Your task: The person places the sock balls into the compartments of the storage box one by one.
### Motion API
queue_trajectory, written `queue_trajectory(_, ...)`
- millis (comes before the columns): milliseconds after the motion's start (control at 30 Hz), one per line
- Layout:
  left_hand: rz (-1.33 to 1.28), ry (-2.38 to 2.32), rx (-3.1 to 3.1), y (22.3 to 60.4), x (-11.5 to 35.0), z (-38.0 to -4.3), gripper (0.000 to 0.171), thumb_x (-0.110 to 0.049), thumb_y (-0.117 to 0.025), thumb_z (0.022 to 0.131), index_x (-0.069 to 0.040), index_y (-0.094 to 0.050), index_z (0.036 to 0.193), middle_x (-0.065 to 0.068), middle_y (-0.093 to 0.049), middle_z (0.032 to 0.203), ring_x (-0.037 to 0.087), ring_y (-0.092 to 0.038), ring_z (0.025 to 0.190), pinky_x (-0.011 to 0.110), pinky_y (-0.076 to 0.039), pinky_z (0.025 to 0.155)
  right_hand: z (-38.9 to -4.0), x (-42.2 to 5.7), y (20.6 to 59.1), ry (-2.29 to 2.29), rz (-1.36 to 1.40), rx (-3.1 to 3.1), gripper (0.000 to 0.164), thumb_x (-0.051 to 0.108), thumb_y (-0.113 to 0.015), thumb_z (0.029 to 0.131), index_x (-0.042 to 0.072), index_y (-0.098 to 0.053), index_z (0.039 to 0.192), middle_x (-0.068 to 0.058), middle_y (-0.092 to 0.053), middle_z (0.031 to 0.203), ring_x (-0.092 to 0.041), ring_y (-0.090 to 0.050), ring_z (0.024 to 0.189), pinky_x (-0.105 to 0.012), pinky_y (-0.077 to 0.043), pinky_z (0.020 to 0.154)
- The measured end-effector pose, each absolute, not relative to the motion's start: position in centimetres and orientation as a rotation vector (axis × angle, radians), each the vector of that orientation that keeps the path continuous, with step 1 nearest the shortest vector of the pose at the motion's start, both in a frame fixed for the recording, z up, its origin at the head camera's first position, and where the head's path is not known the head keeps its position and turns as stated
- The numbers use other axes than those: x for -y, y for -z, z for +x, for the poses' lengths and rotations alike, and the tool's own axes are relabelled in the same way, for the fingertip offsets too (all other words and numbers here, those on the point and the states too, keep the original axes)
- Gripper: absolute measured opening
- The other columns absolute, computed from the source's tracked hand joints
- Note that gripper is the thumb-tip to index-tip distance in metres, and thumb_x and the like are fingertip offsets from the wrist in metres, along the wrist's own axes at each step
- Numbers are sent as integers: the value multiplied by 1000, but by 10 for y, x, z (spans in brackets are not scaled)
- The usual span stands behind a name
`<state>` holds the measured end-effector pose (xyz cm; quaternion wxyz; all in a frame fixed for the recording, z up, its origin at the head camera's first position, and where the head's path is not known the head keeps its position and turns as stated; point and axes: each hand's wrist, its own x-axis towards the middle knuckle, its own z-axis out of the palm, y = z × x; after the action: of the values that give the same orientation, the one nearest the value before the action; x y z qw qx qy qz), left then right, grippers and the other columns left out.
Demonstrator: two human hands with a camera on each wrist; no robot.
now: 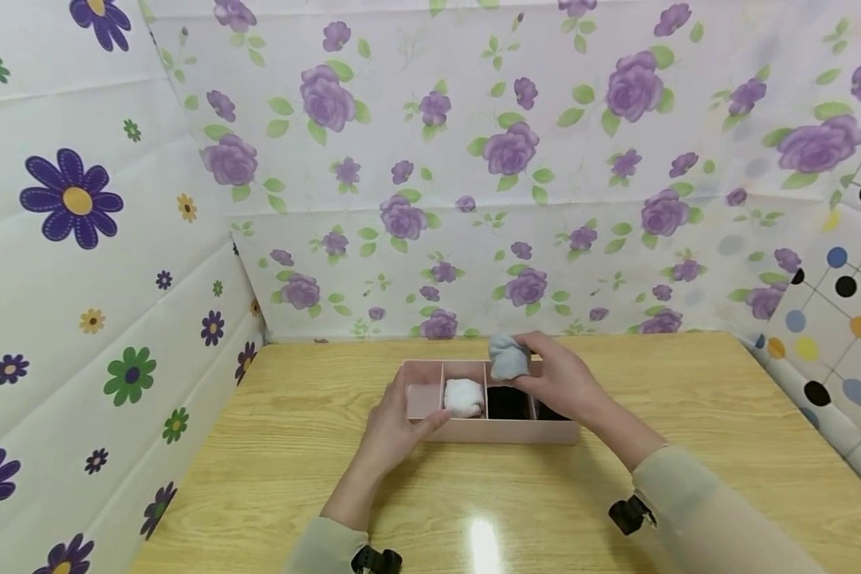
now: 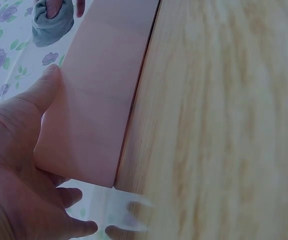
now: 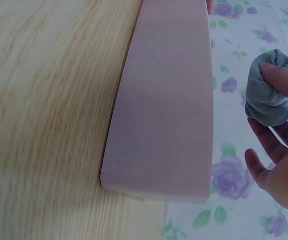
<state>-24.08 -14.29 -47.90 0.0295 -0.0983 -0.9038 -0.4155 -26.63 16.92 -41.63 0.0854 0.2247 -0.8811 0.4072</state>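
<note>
A pink storage box point(image 1: 502, 432) with several compartments stands on the table. My left hand point(image 1: 395, 426) holds its left end, thumb over the front rim and fingers along the end wall. Above the box's third compartment, my right hand point(image 1: 563, 383) pinches a balled-up grey-blue sock point(image 1: 508, 357) between thumb and fingers; the right wrist view shows this sock point(image 3: 269, 90) clear of the box. A white balled sock point(image 1: 464, 398) lies in the second compartment from the left. Black cloth point(image 1: 508, 402) fills the third, and more black shows in the fourth, partly hidden by my right hand.
The wooden table point(image 1: 294, 478) extends around the box. Behind it hangs a white sheet with purple roses point(image 1: 402, 215). Other patterned sheets stand at the left point(image 1: 79, 319) and right. The leftmost compartment point(image 1: 425, 399) shows its bare bottom.
</note>
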Motion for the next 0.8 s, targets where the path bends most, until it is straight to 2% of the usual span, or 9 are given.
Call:
queue_trajectory(233,-301,1281,2797,482,142,-242,120,-60,-80,98,-5,-9,177,25,-26,178,52,-33,158,75,-27,125,-271,-154,418,-1146,730,2638,59,11,-90,96,6,-65,149,-10,-67,130,-26,-66,111,-51,-60,94)
queue_trajectory(433,-278,1298,2793,481,143,-242,119,-58,-82,98,-7,-11,178,25,-29,177,57,-35,155,76,-33,121,-272,-138,419,-1204,790,2628,61,10,-89,96,9,-64,151,-9,-66,135,-25,-67,118,-49,-61,98)
queue_trajectory(567,-275,1304,2786,480,143,-241,118,-57,-83,97,-7,-12,178,27,-33,175,59,-40,151,76,-39,117,-272,-126,418,-1204,822,2636,57,12,-88,97,8,-65,149,-10,-66,138,-26,-66,120,-49,-60,99)
queue_trajectory(800,-287,1308,2770,480,143,-240,117,-58,-82,98,-5,-14,177,27,-33,174,58,-44,149,73,-43,115,-274,-110,419,-1201,787,2682,53,11,-85,99,5,-65,149,-13,-60,141,-28,-66,119,-52,-60,98)
